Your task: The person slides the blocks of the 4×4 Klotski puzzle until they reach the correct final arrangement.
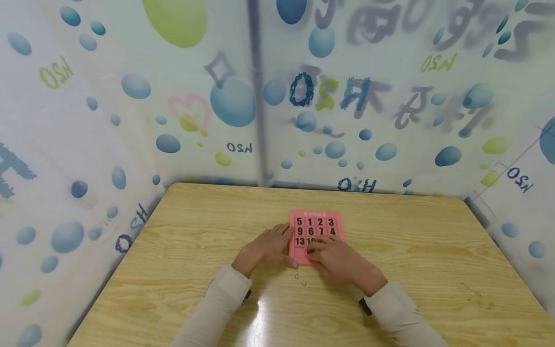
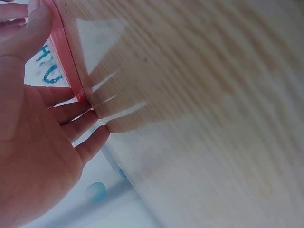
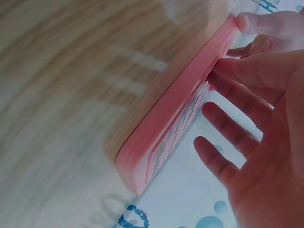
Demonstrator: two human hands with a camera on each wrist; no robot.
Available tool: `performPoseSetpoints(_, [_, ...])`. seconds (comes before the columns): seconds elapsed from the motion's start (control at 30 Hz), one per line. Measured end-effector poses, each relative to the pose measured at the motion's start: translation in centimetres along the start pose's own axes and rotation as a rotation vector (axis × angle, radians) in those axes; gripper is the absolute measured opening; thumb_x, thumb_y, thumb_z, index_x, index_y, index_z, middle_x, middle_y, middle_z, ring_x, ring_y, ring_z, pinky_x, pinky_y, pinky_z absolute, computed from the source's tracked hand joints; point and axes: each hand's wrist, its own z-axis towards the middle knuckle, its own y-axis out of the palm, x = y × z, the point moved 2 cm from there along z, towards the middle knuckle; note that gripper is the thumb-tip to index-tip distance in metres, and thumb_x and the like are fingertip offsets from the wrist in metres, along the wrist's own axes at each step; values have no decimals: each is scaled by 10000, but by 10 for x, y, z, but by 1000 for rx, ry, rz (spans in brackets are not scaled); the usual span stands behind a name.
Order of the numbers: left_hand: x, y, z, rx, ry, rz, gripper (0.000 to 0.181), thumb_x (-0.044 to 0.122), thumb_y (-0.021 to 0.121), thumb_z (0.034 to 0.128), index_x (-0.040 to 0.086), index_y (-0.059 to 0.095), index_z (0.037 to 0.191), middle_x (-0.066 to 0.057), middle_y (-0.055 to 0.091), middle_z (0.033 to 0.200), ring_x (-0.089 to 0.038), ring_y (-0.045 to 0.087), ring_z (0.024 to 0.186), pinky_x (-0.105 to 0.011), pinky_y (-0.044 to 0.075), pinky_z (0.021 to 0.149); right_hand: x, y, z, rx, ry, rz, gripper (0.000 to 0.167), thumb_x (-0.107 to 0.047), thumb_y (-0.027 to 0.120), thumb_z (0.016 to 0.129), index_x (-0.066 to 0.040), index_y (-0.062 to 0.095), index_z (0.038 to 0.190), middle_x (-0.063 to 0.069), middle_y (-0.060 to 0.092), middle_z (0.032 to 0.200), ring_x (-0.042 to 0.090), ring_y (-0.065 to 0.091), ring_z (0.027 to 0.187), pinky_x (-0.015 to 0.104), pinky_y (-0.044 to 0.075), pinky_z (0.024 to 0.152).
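Observation:
A pink sliding number puzzle [image 1: 315, 214] lies flat on the wooden table, its black-numbered tiles facing up. My left hand [image 1: 270, 246] holds it at the left side, with the thumb by the lower left corner; the left wrist view shows the fingertips [image 2: 83, 105] along the pink frame [image 2: 66, 52]. Over the lower right tiles is my right hand [image 1: 337, 259], its thumb and index fingertip touching the tile face while the other fingers [image 3: 230, 128] stay extended above. A bare pink slot [image 1: 299, 254] shows at the lower left of the puzzle. Several tiles are hidden under the right hand.
The wooden table [image 1: 208, 212] extends around the puzzle, with small ring-like marks [image 1: 303, 283] in front of it. Pale walls [image 1: 195, 159] with blue and green drop patterns enclose the table's back and sides.

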Motion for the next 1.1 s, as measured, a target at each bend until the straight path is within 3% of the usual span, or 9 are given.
performPoseSetpoints(0.2, [-1, 2, 1, 3, 7, 10, 1052, 634, 654, 855, 72, 161, 1595, -99, 166, 1658, -280, 174, 1522, -495, 249, 1205, 5, -1, -4, 22, -7, 26, 255, -234, 568, 1010, -142, 742, 1173, -4, 666, 1265, 266, 547, 1271, 498, 396, 1115])
performPoseSetpoints(0.37, [-1, 3, 3, 1, 5, 17, 1049, 635, 650, 857, 75, 159, 1596, -99, 164, 1658, -277, 174, 1522, -492, 247, 1206, 5, -2, -1, 53, -10, 13, 304, -231, 555, 1017, -136, 686, 1274, 33, 629, 1329, 299, 518, 1310, 521, 382, 1122])
performPoseSetpoints(0.53, [-1, 4, 3, -1, -4, 25, 1036, 639, 644, 860, 80, 174, 1594, -95, 174, 1656, -274, 186, 1519, -490, 255, 1203, 1, -2, 9, 54, 34, -18, 370, -244, 542, 1024, -118, 618, 1364, 71, 576, 1410, 330, 479, 1354, 543, 372, 1124])
performPoseSetpoints(0.67, [-1, 3, 2, 0, -4, 19, 1033, 637, 645, 859, 77, 182, 1593, -98, 179, 1655, -273, 190, 1518, -496, 257, 1202, -2, 1, 16, 11, 82, -28, 395, -282, 520, 1035, -119, 600, 1385, 67, 551, 1447, 310, 453, 1385, 530, 355, 1142])
performPoseSetpoints(0.8, [0, 3, 1, 1, -2, 19, 1037, 639, 641, 859, 80, 172, 1595, -97, 178, 1656, -270, 191, 1518, -496, 258, 1201, -2, 6, 21, -11, 112, -32, 398, -305, 494, 1045, -121, 606, 1380, 55, 543, 1458, 302, 445, 1393, 522, 338, 1157])
performPoseSetpoints(1.1, [-1, 2, 1, 9, -2, 21, 1041, 638, 641, 861, 83, 160, 1597, -92, 172, 1657, -267, 188, 1519, -493, 261, 1201, -3, 8, 22, 28, 82, -44, 355, -289, 510, 1038, -116, 666, 1305, 60, 582, 1403, 328, 496, 1339, 550, 396, 1103])
